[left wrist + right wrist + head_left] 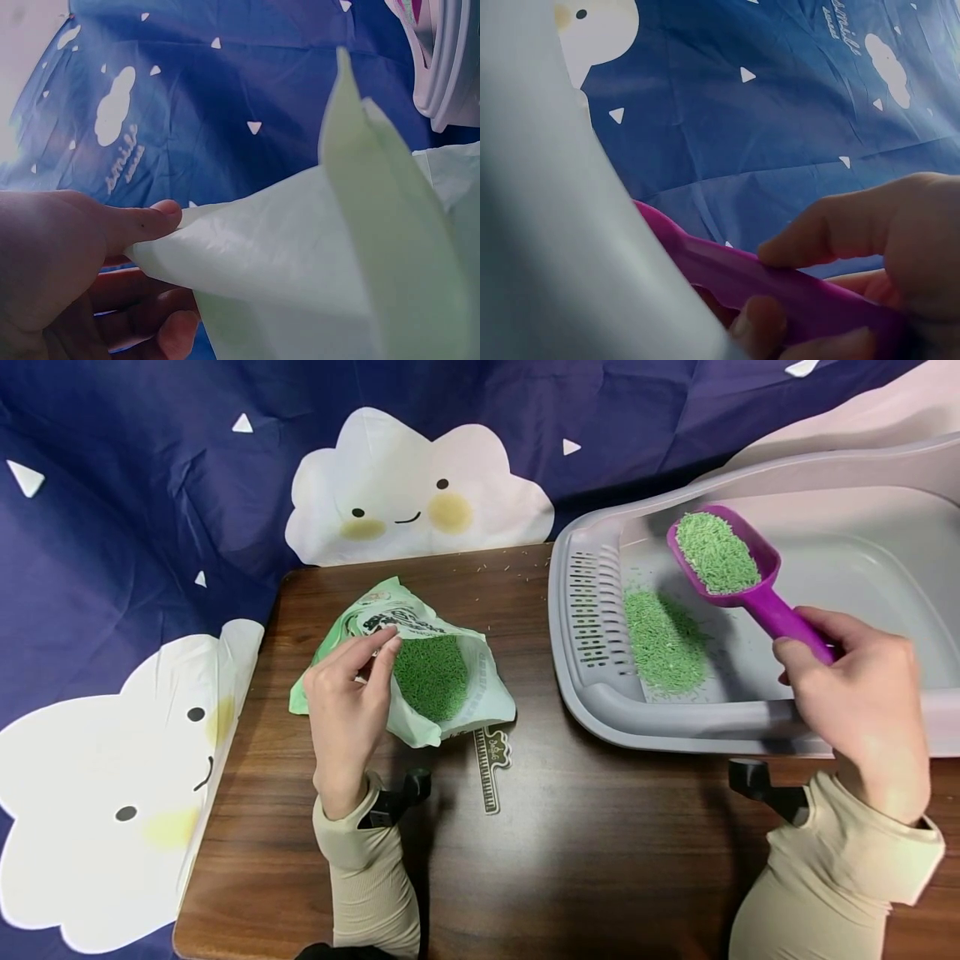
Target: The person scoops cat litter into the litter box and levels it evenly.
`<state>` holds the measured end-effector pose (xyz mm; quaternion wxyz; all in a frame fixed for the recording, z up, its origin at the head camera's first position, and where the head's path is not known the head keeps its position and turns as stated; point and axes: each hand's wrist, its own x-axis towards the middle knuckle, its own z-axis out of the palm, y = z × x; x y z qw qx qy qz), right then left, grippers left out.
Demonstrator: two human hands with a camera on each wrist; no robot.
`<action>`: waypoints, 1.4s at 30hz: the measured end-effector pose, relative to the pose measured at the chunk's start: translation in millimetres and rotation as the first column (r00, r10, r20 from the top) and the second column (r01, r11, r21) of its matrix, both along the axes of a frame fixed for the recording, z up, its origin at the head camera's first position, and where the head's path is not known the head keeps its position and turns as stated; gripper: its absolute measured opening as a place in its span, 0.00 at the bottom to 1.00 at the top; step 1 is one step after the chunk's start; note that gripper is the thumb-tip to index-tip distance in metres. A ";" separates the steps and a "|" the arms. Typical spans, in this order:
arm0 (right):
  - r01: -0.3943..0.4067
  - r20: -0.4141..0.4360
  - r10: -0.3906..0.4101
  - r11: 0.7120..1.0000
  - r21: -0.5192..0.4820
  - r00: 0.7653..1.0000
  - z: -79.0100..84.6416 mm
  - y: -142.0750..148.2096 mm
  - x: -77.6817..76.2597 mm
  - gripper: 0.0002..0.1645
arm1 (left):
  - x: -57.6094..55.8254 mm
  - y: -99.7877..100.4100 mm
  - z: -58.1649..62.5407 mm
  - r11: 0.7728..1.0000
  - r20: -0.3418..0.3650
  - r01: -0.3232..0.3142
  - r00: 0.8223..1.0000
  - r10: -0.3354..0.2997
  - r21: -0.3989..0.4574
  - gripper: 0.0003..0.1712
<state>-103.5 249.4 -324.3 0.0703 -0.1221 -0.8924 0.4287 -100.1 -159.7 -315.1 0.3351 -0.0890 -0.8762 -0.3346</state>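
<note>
My right hand (pixel 862 685) grips the handle of a purple scoop (pixel 783 614), its bowl heaped with light green pellets (pixel 716 552). The scoop is over a grey litter box (pixel 600 714), above and right of a pile of green pellets (pixel 663 643) on the box floor. My left hand (pixel 348 693) pinches the edge of an opened pale green bag (pixel 487 681) between thumb and fingers; dark green pellets (pixel 431 677) show inside its mouth. In the left wrist view the thumb lies on the bag's folded edge (pixel 247 247). The right wrist view shows fingers around the purple handle (pixel 757 289).
Partly under the bag lies a small ruler (pixel 487 777) with a decorated edge on the brown wooden table (pixel 570 843). A few stray pellets are scattered near the table's back edge. Behind hangs a dark blue curtain (pixel 187 460) with white clouds. The box has a slotted left end.
</note>
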 end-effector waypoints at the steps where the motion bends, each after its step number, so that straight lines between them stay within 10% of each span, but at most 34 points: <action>1: -0.003 0.005 0.003 1.000 0.016 1.000 0.1 0.4 -0.2 0.22 | 0.1 -0.1 -0.1 1.000 -0.001 0.001 1.000 -0.001 0.000 0.09; 42: -0.022 -0.008 0.024 0.979 0.203 1.000 2.2 -3.7 0.3 0.24 | 0.2 0.2 0.4 1.000 0.012 -0.002 1.000 0.002 0.006 0.10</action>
